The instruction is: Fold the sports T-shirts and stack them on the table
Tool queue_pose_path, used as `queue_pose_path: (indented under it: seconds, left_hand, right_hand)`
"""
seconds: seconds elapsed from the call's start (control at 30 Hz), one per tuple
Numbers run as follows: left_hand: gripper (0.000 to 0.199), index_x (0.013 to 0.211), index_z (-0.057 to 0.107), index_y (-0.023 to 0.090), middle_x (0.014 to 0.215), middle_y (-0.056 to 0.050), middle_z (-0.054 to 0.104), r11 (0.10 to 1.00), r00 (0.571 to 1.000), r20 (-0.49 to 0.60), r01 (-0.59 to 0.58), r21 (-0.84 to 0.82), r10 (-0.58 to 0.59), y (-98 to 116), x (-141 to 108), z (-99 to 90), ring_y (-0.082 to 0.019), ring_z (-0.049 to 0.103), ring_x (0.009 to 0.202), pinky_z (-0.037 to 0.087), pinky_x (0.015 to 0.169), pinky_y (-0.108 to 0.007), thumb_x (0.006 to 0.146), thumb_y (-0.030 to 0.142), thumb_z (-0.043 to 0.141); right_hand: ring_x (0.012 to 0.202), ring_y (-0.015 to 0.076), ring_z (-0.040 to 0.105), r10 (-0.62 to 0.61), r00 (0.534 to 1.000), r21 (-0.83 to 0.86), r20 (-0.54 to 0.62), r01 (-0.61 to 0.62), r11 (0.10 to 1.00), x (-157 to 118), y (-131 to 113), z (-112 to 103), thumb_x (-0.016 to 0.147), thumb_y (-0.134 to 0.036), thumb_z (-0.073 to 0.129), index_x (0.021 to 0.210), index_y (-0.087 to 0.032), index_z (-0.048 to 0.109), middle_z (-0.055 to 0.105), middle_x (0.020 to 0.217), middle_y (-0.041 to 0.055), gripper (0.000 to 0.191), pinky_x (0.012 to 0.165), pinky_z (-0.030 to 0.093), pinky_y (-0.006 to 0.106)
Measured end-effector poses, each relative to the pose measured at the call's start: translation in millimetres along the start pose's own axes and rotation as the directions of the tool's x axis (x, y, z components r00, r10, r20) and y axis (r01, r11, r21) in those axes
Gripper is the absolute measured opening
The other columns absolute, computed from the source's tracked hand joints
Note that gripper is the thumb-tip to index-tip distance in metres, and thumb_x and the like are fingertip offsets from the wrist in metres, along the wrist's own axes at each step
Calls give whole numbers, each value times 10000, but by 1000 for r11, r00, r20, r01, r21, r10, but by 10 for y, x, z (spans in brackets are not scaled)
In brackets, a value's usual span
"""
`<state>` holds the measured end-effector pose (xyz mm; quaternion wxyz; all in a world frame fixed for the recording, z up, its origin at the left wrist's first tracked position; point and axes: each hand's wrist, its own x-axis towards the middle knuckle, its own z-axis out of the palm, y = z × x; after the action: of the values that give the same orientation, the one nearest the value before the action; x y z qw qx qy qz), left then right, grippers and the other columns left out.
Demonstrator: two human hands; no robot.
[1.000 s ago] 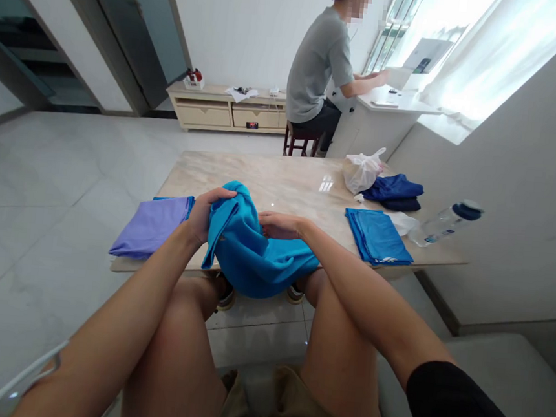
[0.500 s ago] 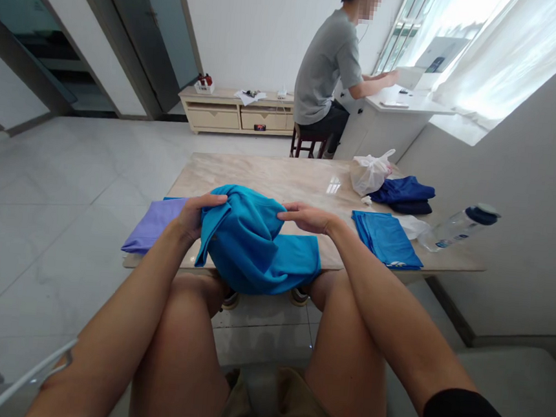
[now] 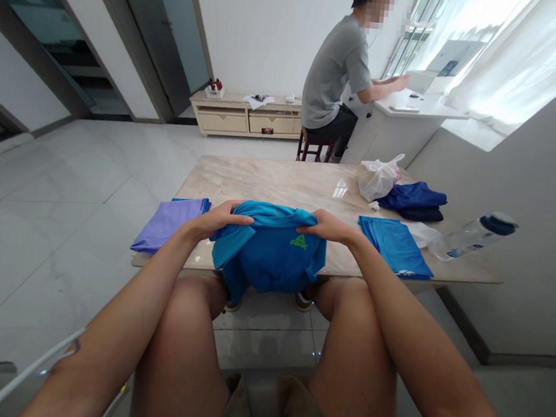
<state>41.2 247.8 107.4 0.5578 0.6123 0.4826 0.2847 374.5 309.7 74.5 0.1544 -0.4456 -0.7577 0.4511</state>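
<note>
A blue shirt [image 3: 278,254] with a small green logo hangs between my two hands at the near edge of the marble table [image 3: 271,175]. My left hand [image 3: 226,219] pinches its upper left part, thumb on top, with a sleeve-like flap below. At the upper right of the cloth, my right hand [image 3: 327,226] is closed on the collar edge. Folded purple cloth [image 3: 169,225] lies on the table left of my left hand, with blue cloth beneath. Folded blue cloth [image 3: 396,247] rests to the right of my right hand.
At the table's right are a white plastic bag [image 3: 378,178], dark blue clothes [image 3: 415,200], white tissue [image 3: 422,234] and a clear bottle [image 3: 473,237]. A person [image 3: 338,77] sits at a white desk [image 3: 407,116] beyond. A low cabinet [image 3: 222,122] stands by the wall.
My right hand has moved right and closed on the shirt's edge. The shirt is now spread between both hands, and its green logo shows. The view has shifted slightly.
</note>
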Motion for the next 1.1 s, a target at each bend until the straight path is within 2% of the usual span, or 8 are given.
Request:
queue_pose_path:
  seconds: [0.1, 0.27, 0.43, 0.63, 0.73, 0.83, 1.0, 1.1]
  left_hand:
    - [527, 1203, 819, 216, 1216, -105, 855, 931, 998, -10, -49, 361, 56, -70, 97, 28, -376, 761, 1223, 611, 1045, -422, 744, 472, 857]
    - [339, 1090, 784, 241, 1078, -72, 839, 669, 947, -298, 146, 729, 118, -192, 253, -10, -328, 765, 1070, 567, 917, -362, 769, 292, 691]
    - [256, 994, 764, 227, 935, -31, 795, 736, 895, -385, 101, 669, 227, -243, 239, -200, -252, 717, 906, 510, 785, -303, 801, 346, 644]
    - [453, 869, 807, 210, 834, -14, 774, 862, 965, -252, 64, 503, 75, -406, 169, -373, -233, 670, 837, 507, 735, -287, 760, 649, 773]
    - [519, 866, 817, 202, 824, -14, 768, 900, 963, -262, 59, 431, 62, -460, 136, -407, -220, 645, 798, 487, 686, -280, 745, 706, 793]
    - [484, 911, 822, 191, 847, -22, 780, 903, 882, -437, 31, 429, 178, -499, 113, -474, -229, 654, 838, 479, 717, -280, 805, 659, 756]
    - [270, 823, 802, 205, 743, -22, 739, 863, 729, -652, 177, 474, 209, -579, 112, -578, -245, 663, 810, 434, 706, -303, 809, 474, 777]
    - [228, 825, 762, 202, 763, -16, 710, 936, 660, -708, 19, 351, 252, -601, 155, -569, -210, 629, 787, 449, 723, -294, 884, 419, 723]
  right_hand:
    - [730, 177, 591, -92, 968, -117, -235, 66, 991, 50, 77, -41, 832, -401, 732, 665, -179, 702, 662, 671, -25, 280, 645, 396, 246]
    - [751, 212, 628, -128, 892, -254, -434, 16, 967, 70, 150, -97, 852, -306, 661, 673, -182, 686, 680, 687, 17, 219, 663, 367, 276]
    - [988, 309, 703, -168, 816, -322, -553, -24, 946, 67, 167, -157, 913, -291, 675, 899, -191, 800, 801, 980, 97, 160, 895, 508, 348]
    - [1029, 301, 699, -61, 956, -423, -288, -70, 904, 48, 253, -159, 713, -4, 592, 925, -183, 811, 805, 1018, 106, 353, 1010, 521, 346]
    - [1146, 311, 692, -101, 907, -448, -408, -102, 888, 37, 295, -181, 698, 13, 562, 1120, -163, 841, 809, 1165, 126, 536, 1082, 503, 345]
    - [1178, 331, 703, -130, 838, -451, -531, -149, 880, 28, 281, -196, 724, -2, 550, 1173, -127, 853, 811, 1188, 161, 556, 1085, 508, 359]
    - [1040, 308, 760, -188, 764, -402, -617, -101, 910, 23, 213, -142, 786, -61, 575, 1168, -177, 874, 858, 1071, 99, 500, 1012, 555, 371]
    - [1041, 323, 761, -270, 733, -434, -625, -38, 900, 54, 217, -106, 779, -70, 586, 1091, -211, 880, 859, 1052, 86, 452, 991, 573, 406]
